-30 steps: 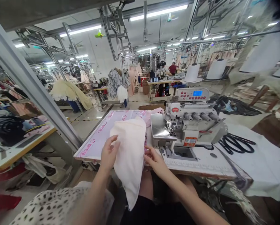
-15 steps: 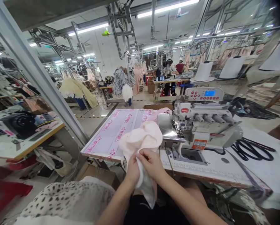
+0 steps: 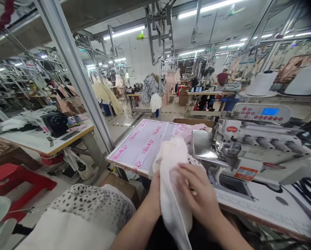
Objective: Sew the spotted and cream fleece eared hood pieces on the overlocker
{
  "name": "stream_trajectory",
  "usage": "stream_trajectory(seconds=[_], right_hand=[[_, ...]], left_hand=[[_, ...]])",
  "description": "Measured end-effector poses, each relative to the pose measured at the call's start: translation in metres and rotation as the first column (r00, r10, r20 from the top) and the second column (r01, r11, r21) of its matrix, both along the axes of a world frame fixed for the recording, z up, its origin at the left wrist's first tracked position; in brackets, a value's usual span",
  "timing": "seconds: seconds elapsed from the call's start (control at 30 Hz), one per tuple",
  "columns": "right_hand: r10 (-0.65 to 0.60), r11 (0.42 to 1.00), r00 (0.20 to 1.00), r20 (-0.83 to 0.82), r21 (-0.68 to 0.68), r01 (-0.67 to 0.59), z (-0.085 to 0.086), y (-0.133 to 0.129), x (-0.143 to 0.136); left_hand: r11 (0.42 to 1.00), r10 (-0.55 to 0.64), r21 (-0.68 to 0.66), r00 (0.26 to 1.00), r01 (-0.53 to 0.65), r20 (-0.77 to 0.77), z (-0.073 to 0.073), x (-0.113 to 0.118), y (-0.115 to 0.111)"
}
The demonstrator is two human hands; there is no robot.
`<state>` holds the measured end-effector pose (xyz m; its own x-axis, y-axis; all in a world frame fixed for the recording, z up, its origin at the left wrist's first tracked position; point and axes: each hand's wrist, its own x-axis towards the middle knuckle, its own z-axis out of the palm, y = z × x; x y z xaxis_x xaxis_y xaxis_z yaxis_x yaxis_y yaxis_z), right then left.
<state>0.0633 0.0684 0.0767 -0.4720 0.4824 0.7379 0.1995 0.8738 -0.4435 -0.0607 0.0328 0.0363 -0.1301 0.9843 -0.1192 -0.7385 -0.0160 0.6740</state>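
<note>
Cloth between two hands at the counter's edge

The pale cloth (image 3: 175, 180) hung in front of the counter (image 3: 137, 147), its top over the edge. The left hand (image 3: 155, 192) gripped its side; the right hand (image 3: 197, 191), blurred, lay against it, fingers bent, its grip impossible to tell. The sewing machine (image 3: 254, 146) stood to the right, spotted fabric (image 3: 93, 205) lower left.

A sewing workshop: a sewing machine (image 3: 259, 146) at three o'clock, another (image 3: 55, 123) at nine, hanging garments (image 3: 152, 88) at twelve.
</note>
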Motion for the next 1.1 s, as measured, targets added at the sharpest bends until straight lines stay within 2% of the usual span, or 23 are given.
stream_trajectory(seconds=[0.07,0.1,0.17,0.27,0.33,0.37,0.43,0.5,0.57,0.63,0.73,0.83,0.97,1.03,1.1], right_hand=[[-0.191,0.977,0.981,-0.021,-0.101,0.188,-0.010,0.022,0.005],[-0.243,0.955,0.970,0.009,-0.174,0.241,-0.018,0.032,0.006],[-0.251,0.920,0.964,0.084,-0.289,0.265,-0.037,0.046,0.006],[-0.183,0.921,0.969,0.168,-0.315,0.228,-0.066,0.050,0.003],[-0.138,0.926,0.964,0.226,-0.315,0.206,-0.079,0.048,0.003],[-0.121,0.925,0.961,0.247,-0.323,0.199,-0.082,0.047,0.004],[-0.099,0.924,0.959,0.267,-0.333,0.188,-0.085,0.045,0.005],[-0.082,0.928,0.960,0.266,-0.332,0.171,-0.086,0.046,0.008],[-0.067,0.926,0.964,0.258,-0.344,0.156,-0.086,0.048,0.010],[-0.060,0.917,0.968,0.246,-0.370,0.151,-0.087,0.048,0.013],[-0.047,0.901,0.973,0.227,-0.411,0.140,-0.092,0.047,0.019],[-0.026,0.887,0.975,0.220,-0.446,0.124,-0.098,0.047,0.024],[-0.034,0.873,0.977,0.212,-0.469,0.132,-0.099,0.052,0.020],[-0.027,0.858,0.982,0.186,-0.499,0.119,-0.094,0.055,0.017],[-0.008,0.820,0.993,0.122,-0.568,0.077,-0.083,0.055,0.016]], left_hand=[[0.997,-0.071,-0.024,0.991,0.074,0.112,0.015,-0.004,0.009],[0.994,-0.091,-0.041,0.983,0.099,0.159,0.019,-0.006,0.011],[0.993,-0.060,-0.085,0.979,0.078,0.197,0.019,-0.014,0.011],[0.987,0.111,-0.128,0.986,-0.095,0.126,0.005,-0.039,0.005],[0.950,0.297,-0.092,0.955,-0.298,-0.024,-0.010,-0.065,0.000],[0.912,0.397,-0.049,0.907,-0.407,-0.139,-0.017,-0.080,-0.003],[0.826,0.538,0.049,0.757,-0.562,-0.371,-0.028,-0.106,-0.009],[0.771,0.580,0.108,0.622,-0.628,-0.525,-0.033,-0.127,-0.016],[0.748,0.586,0.145,0.542,-0.648,-0.602,-0.032,-0.140,-0.021],[0.757,0.562,0.197,0.469,-0.623,-0.681,-0.025,-0.147,-0.022],[0.832,0.467,0.237,0.405,-0.501,-0.786,-0.010,-0.151,-0.014],[0.913,0.360,0.247,0.353,-0.326,-0.864,0.000,-0.152,0.003],[0.973,0.226,0.201,0.293,-0.115,-0.929,-0.003,-0.149,0.028],[0.982,0.186,0.172,0.296,-0.072,-0.937,-0.005,-0.148,0.036],[0.986,0.167,0.157,0.320,-0.057,-0.933,-0.005,-0.148,0.037]])
